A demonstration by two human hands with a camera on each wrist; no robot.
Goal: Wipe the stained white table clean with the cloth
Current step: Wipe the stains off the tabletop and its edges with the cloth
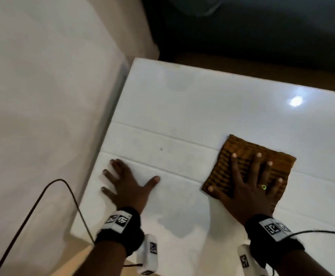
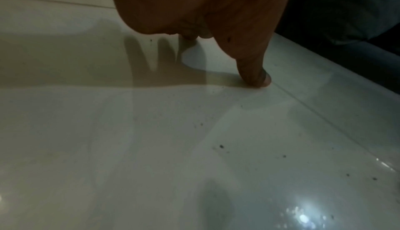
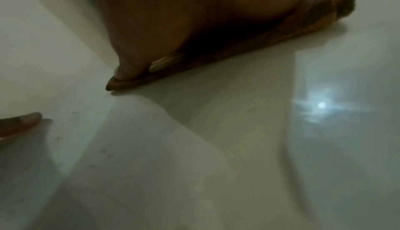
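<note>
A folded orange-and-black striped cloth [image 1: 242,154] lies flat on the glossy white table [image 1: 202,108]. My right hand [image 1: 250,186] presses down on it with fingers spread straight; from the right wrist view the palm covers the cloth [image 3: 259,40], whose edge sticks out below. My left hand [image 1: 126,186] rests flat on the bare tabletop near the left edge, fingers splayed, holding nothing. The left wrist view shows its thumb [image 2: 255,72] touching the table [image 2: 151,148]. Small dark specks [image 2: 221,146] dot the surface there, and one speck [image 1: 161,149] shows ahead of the left hand.
A pale wall [image 1: 43,96] runs along the table's left side. A black cable [image 1: 49,196] loops down past the table's left corner. Dark floor and a wooden strip [image 1: 262,68] lie beyond the far edge. A lamp glare [image 1: 296,101] reflects at the right.
</note>
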